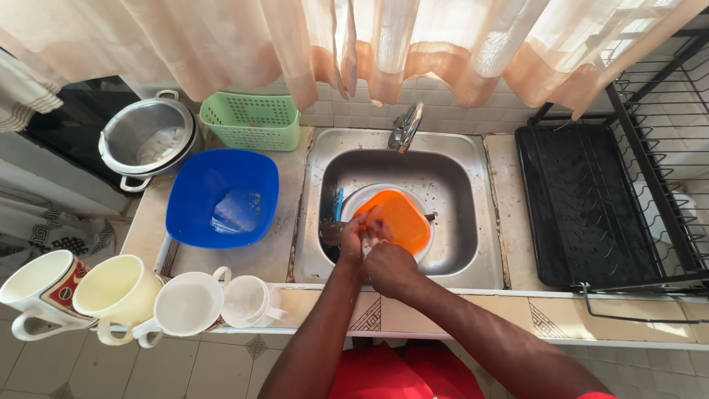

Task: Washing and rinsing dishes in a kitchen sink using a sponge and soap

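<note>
Both hands met at frame centre over the sink (458, 159): left hand (353, 238) and right hand (388, 267) had fingers clamped on the orange plate (399, 218). Drying rack (591, 214) at right held nothing; four mugs (118, 295) at lower left waited, so washing looked barely started.

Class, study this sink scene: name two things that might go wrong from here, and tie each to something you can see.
1. Four mugs stand in a row at the counter's front edge, by the left elbow; a nudge might tip one off.
2. Both hands, left hand and right hand, meet over the orange bowl stacked on a white plate in the sink; if wet, something may slip and chip the plate.
</note>
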